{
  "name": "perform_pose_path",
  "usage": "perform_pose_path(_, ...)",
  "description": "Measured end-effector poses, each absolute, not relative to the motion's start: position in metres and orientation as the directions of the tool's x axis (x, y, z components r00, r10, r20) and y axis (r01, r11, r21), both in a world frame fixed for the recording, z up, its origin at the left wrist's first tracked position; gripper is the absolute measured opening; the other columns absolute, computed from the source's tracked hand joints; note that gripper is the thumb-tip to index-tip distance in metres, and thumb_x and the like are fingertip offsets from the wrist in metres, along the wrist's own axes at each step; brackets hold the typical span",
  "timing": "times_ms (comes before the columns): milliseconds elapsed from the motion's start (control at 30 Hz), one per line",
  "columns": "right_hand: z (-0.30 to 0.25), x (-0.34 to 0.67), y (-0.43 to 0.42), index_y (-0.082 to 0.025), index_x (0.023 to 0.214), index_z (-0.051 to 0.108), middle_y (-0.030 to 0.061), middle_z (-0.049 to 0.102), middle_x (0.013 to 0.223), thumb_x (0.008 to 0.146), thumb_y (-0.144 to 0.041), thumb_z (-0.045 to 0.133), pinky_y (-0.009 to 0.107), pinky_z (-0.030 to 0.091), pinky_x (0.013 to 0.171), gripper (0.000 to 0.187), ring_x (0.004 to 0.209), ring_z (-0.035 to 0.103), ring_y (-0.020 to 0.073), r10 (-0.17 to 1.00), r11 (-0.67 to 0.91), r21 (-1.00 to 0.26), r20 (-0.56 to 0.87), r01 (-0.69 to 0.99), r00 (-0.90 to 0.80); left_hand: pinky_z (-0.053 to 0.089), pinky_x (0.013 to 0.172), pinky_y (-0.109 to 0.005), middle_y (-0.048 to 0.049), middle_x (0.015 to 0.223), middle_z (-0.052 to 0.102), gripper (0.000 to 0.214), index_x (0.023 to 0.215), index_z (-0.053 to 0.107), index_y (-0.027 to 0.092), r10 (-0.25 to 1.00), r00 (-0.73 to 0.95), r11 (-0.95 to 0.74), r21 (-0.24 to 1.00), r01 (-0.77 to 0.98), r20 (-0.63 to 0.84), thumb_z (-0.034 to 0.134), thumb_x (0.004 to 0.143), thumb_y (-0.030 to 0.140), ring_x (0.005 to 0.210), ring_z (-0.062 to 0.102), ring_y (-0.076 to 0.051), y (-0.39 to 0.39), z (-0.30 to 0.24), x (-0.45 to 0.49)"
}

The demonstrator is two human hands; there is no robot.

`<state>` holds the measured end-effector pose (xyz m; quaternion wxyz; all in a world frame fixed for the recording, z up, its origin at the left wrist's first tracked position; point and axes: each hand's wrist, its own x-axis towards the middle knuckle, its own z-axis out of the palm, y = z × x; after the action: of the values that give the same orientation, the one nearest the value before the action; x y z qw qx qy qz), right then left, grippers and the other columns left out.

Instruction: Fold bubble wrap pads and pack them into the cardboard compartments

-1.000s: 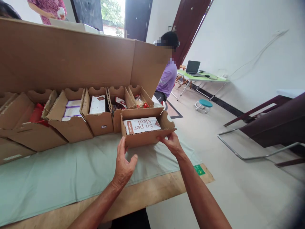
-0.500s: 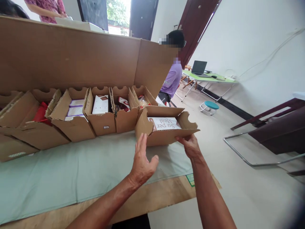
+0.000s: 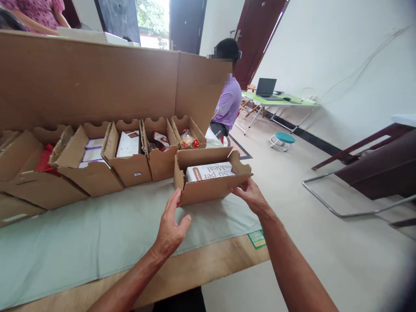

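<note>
A cardboard bin (image 3: pixel 211 189) stands crosswise at the right end of the cloth-covered table. Inside it lies a white carton (image 3: pixel 212 170) with the printed words "Su-per Meal", upside down from my view. At the bin's right end my right hand (image 3: pixel 251 197) grips the corner, thumb on the front wall and the other fingers partly hidden. My left hand (image 3: pixel 172 225) is open, its fingertips at the bin's lower left front corner and its thumb spread apart. Whether those fingertips press on the cardboard, I cannot tell.
Behind stands a row of cardboard bins (image 3: pixel 131 167) holding packets and boxes, with a tall cardboard panel (image 3: pixel 130 82) at their back. A person in a purple shirt (image 3: pixel 229 99) sits past the panel. A green table (image 3: pixel 276 100) with a laptop and a blue stool (image 3: pixel 282 138) are farther right.
The bin sits more level, and more of the carton shows. My left fingertips have come to its left corner; my right hand keeps its hold. The whole view has shifted slightly.
</note>
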<state>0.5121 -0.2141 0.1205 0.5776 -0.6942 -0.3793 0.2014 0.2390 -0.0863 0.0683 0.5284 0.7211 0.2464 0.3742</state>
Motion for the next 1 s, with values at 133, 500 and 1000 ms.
perform_pose_path(133,0.176,0.522,-0.232,-0.032,0.143,0.056,0.0079,0.061,0.148,0.078,-0.048,0.079,0.051,0.05,0.108,0.071,0.136,0.057,0.0326,0.666,-0.038,-0.845,0.377,0.534,0.644,0.039,0.12,-0.056,-0.0138,0.159,0.044,0.08,0.157,0.037,0.027,0.782,0.547,-0.39,0.919,0.054,0.299,0.068,0.083,0.03,0.147,0.044,-0.032,-0.06,0.061,0.24)
perform_pose_path(500,0.244,0.526,-0.096,-0.029,0.132,0.072,0.0018,0.072,0.135,0.061,-0.019,0.084,0.043,0.052,0.106,0.073,0.124,0.066,0.0317,0.982,0.015,-0.34,-0.174,0.94,-0.079,0.016,0.127,-0.062,-0.0242,0.17,0.019,0.134,0.164,0.011,0.019,0.597,0.741,-0.41,0.911,-0.048,0.307,0.09,0.059,0.043,0.158,0.016,-0.045,0.006,0.033,0.281)
perform_pose_path(1000,0.242,0.516,-0.085,-0.029,0.134,0.069,0.0063,0.071,0.136,0.064,-0.018,0.083,0.043,0.051,0.104,0.072,0.125,0.065,0.034,0.974,0.032,-0.155,-0.216,0.987,-0.066,0.022,0.125,-0.062,-0.0206,0.164,0.031,0.137,0.165,0.012,0.025,0.592,0.724,-0.442,0.894,-0.077,0.355,0.093,0.056,0.04,0.154,0.026,-0.044,0.011,0.028,0.288)
